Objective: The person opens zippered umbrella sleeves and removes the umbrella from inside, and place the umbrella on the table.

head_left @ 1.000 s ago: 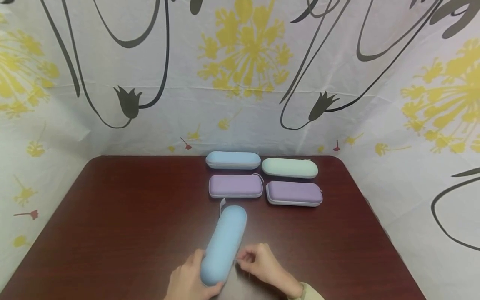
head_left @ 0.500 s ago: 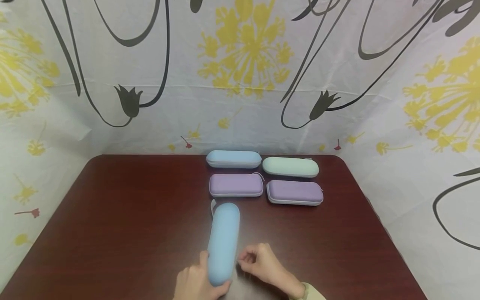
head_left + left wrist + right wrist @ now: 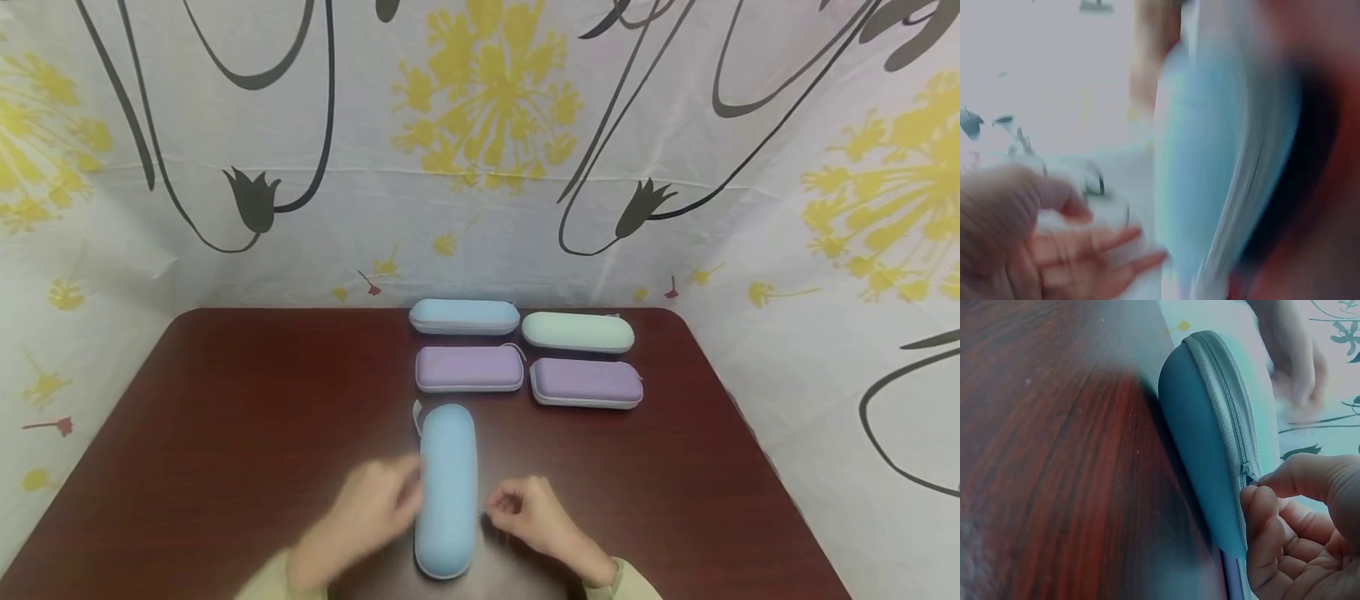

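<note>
A light blue zip case [image 3: 447, 492] lies lengthwise on the table, with a pale loop strap [image 3: 417, 418] at its far left end. My right hand [image 3: 532, 512] is at the case's right side. In the right wrist view, thumb and forefinger pinch the small zipper pull [image 3: 1251, 480] on the grey zipper [image 3: 1225, 387], which looks closed where it shows. To the left of the case is my left hand [image 3: 375, 500], blurred by motion. In the left wrist view its fingers [image 3: 1110, 250] are spread loosely beside the case, holding nothing.
Behind the case lie two purple cases [image 3: 469, 369], another blue case [image 3: 464, 317] and a mint green case [image 3: 578, 332]. The dark red-brown table [image 3: 247, 417] runs back to a patterned cloth [image 3: 480, 233] hanging around it.
The case has swung from slanted to nearly straight away from me. My left hand has let go of its near end and shifted forward along its left side; my right hand barely moved.
</note>
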`<state>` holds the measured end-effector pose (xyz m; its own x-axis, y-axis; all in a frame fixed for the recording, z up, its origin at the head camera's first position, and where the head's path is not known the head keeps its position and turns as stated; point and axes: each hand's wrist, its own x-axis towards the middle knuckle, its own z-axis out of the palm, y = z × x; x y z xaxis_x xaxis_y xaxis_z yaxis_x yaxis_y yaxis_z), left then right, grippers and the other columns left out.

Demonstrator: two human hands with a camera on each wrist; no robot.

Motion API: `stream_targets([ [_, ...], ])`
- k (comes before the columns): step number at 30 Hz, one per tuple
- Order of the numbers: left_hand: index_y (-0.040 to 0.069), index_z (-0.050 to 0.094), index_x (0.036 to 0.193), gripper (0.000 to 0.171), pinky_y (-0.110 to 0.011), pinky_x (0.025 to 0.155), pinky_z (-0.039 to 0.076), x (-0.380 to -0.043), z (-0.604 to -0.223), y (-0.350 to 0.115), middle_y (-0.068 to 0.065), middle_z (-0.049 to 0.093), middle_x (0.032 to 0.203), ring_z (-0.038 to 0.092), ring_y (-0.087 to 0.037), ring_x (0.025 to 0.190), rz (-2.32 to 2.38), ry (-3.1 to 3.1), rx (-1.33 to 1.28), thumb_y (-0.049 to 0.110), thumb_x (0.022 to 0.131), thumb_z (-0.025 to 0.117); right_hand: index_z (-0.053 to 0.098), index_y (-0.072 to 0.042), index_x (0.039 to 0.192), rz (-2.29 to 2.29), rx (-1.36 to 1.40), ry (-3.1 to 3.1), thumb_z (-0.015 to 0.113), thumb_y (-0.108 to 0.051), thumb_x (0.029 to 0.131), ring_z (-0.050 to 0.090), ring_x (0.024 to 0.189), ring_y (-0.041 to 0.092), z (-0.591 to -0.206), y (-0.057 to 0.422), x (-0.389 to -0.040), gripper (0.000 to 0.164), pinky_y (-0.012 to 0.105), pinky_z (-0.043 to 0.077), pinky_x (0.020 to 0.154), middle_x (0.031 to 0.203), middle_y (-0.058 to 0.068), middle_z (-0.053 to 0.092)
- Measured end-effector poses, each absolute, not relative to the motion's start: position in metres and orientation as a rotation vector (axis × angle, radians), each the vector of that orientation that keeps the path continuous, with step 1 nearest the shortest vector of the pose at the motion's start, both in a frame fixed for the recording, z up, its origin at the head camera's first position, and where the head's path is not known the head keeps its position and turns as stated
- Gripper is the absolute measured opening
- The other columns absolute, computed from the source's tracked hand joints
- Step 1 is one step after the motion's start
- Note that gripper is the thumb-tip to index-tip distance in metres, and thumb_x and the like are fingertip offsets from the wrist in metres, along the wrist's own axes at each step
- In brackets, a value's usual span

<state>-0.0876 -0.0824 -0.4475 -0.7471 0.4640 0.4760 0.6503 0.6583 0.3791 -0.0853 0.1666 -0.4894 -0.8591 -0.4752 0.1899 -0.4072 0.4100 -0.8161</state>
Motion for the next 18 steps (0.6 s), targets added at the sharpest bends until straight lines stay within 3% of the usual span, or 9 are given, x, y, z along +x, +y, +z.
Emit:
stream_targets([
  [4,0.003,0.062,0.109,0.039,-0.026,0.07,0.052,-0.157,-0.427,-0.092,-0.003,0.066,0.093,0.061,-0.012,0.08,-0.669,-2.588,-1.284,-0.004,0.07,0.065,0.068,-0.007,0.074,-1.451,-0.804,2.591,0.068,0.005,0.072,0.053,0.058,-0.003,-0.488,0.167,-0.086,0.012,0.019,0.048,0.05,0.064,-0.004,0.063],
  [7,0.005,0.058,0.119,0.049,-0.035,0.091,0.047,-0.191,-0.416,-0.087,-0.007,0.061,0.117,0.057,-0.02,0.107,-0.52,-2.708,-1.484,-0.005,0.071,0.065,0.068,-0.006,0.074,-1.455,-0.815,2.587,0.068,0.005,0.072,0.053,0.058,-0.003,-0.487,0.166,-0.086,0.011,0.018,0.048,0.05,0.064,-0.003,0.063],
  [10,0.01,0.058,0.123,0.058,-0.035,0.094,0.044,-0.209,-0.414,-0.079,-0.004,0.059,0.122,0.054,-0.019,0.112,-0.378,-2.74,-1.638,-0.006,0.068,0.065,0.068,-0.005,0.075,-1.465,-0.842,2.567,0.068,0.005,0.073,0.053,0.058,-0.003,-0.485,0.166,-0.085,0.01,0.017,0.048,0.05,0.064,-0.001,0.064],
  [18,0.022,0.062,0.117,0.067,-0.03,0.085,0.047,-0.216,-0.417,-0.06,0.003,0.059,0.109,0.055,-0.015,0.098,-0.091,-2.68,-1.868,-0.004,0.057,0.07,0.068,-0.005,0.074,-1.456,-0.882,2.587,0.067,0.006,0.072,0.053,0.058,-0.005,-0.487,0.168,-0.086,0.011,0.015,0.048,0.05,0.064,0.0,0.064],
])
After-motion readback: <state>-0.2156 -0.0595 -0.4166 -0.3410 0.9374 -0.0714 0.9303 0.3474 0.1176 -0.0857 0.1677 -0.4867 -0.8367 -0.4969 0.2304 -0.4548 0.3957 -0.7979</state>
